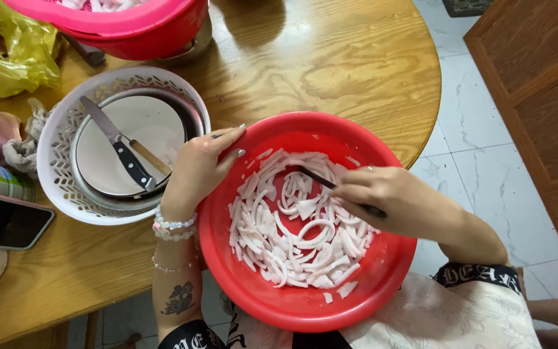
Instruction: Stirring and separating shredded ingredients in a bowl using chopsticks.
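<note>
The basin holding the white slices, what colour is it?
Red, a plain plastic basin, seen clearly in the head view.
</note>
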